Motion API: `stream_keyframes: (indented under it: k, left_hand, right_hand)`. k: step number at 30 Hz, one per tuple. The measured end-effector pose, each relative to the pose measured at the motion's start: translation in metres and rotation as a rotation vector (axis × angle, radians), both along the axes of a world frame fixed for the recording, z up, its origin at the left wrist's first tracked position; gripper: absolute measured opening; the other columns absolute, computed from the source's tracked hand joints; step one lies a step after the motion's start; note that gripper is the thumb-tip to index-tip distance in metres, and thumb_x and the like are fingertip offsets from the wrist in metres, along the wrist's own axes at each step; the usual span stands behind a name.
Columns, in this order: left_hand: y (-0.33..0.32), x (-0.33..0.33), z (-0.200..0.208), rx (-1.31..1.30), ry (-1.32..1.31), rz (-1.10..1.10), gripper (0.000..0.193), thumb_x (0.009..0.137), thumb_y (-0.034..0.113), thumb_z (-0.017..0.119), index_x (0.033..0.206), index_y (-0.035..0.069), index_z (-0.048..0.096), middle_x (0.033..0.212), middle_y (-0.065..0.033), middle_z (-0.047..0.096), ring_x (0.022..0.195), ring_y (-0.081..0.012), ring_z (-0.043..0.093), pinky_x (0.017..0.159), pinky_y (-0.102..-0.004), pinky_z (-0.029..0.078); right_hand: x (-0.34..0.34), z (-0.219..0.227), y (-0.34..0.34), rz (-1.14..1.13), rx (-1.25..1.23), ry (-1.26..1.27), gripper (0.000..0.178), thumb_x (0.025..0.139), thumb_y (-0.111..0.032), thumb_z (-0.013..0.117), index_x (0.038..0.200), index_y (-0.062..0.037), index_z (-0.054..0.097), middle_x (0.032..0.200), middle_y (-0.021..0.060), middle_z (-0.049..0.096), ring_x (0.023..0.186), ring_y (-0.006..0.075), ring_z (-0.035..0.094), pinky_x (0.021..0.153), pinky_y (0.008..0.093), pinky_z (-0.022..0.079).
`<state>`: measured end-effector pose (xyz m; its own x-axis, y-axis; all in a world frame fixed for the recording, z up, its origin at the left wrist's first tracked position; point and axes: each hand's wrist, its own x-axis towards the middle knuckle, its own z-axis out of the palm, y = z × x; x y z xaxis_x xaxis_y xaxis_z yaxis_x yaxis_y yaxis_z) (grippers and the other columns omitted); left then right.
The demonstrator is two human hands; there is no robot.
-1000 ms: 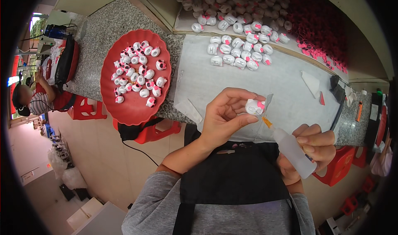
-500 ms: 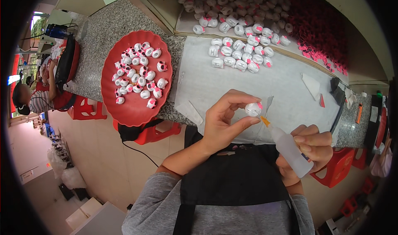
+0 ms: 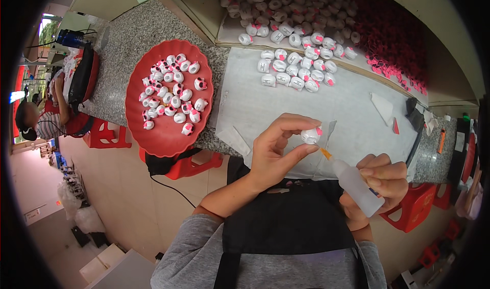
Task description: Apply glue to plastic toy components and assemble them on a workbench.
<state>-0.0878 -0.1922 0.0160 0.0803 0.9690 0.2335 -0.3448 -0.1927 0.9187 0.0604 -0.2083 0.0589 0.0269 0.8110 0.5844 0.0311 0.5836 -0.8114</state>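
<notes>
Between the thumb and fingertips of my left hand (image 3: 275, 148) is a small white animal-head bead (image 3: 309, 136) with a pink bow on its side. My right hand (image 3: 386, 181) is wrapped round a translucent squeeze bottle (image 3: 356, 188). Its orange nozzle (image 3: 325, 154) points up and left, its fine tip close under the bead near my left thumb. Whether the tip touches the bead I cannot tell. Beyond my hands, several similar white beads (image 3: 296, 70) lie in rough rows on a white sheet (image 3: 245, 108).
A red scalloped plate (image 3: 168, 143) on the left holds several white beads with pink and black parts. At the back, a shelf bears piles of white beads (image 3: 286, 3) and pink pieces (image 3: 390, 54). A co-worker (image 3: 48, 120) sits far left. Red stools (image 3: 412, 207) stand below the counter.
Both hands keep their grips and nearly the same positions. The nozzle tip sits very slightly lower and further left. At the far left, the co-worker's arm has shifted.
</notes>
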Motion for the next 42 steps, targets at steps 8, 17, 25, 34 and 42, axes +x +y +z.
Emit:
stream_keyframes:
  k: [8,17,25,34,42]
  left_hand:
    - [-0.001,-0.001,0.004,-0.191,-0.214,-0.113,0.033,0.067,-0.010,0.053,0.096,-0.001,0.041,0.100,-0.0194,0.048,0.091,-0.0220,0.051,0.077,-0.0294,0.043]
    - [-0.001,-0.001,0.003,-0.209,-0.230,-0.104,0.033,0.066,-0.009,0.053,0.095,0.000,0.041,0.099,-0.0193,0.048,0.091,-0.0216,0.051,0.079,-0.0316,0.043]
    - [0.000,-0.001,0.002,-0.241,-0.279,-0.106,0.032,0.066,-0.008,0.054,0.095,-0.001,0.041,0.099,-0.0192,0.048,0.091,-0.0217,0.051,0.080,-0.0334,0.043]
    - [-0.002,-0.001,0.004,-0.274,-0.276,-0.037,0.032,0.066,-0.006,0.055,0.094,0.000,0.041,0.096,-0.0193,0.050,0.085,-0.0223,0.053,0.075,-0.0325,0.044]
    - [0.005,-0.024,0.002,-0.187,-0.296,0.166,0.032,0.066,-0.009,0.055,0.093,-0.001,0.041,0.097,-0.0158,0.049,0.089,-0.0205,0.051,0.079,-0.0334,0.043]
  right_hand:
    - [-0.006,0.000,0.000,-0.065,-0.003,0.070,0.038,0.057,-0.016,0.072,0.078,-0.0068,0.041,0.076,0.0031,0.040,0.057,0.0114,0.040,0.047,0.0206,0.035]
    - [-0.007,0.000,0.001,-0.054,0.019,0.096,0.033,0.058,-0.009,0.068,0.077,-0.0067,0.042,0.074,0.0037,0.039,0.056,0.0113,0.039,0.046,0.0205,0.035]
    - [-0.005,-0.004,0.002,-0.100,0.028,0.092,0.034,0.058,-0.011,0.069,0.077,-0.0063,0.041,0.074,0.0041,0.039,0.056,0.0118,0.040,0.046,0.0206,0.035]
    - [-0.001,-0.004,0.010,0.045,-0.060,0.099,0.041,0.054,-0.012,0.074,0.079,-0.0048,0.043,0.078,0.0078,0.043,0.061,0.0147,0.047,0.053,0.0269,0.041]
    - [0.031,-0.003,0.067,-0.110,-0.388,0.226,0.022,0.067,-0.004,0.054,0.083,-0.0029,0.039,0.079,0.0070,0.045,0.067,0.0130,0.047,0.055,0.0222,0.037]
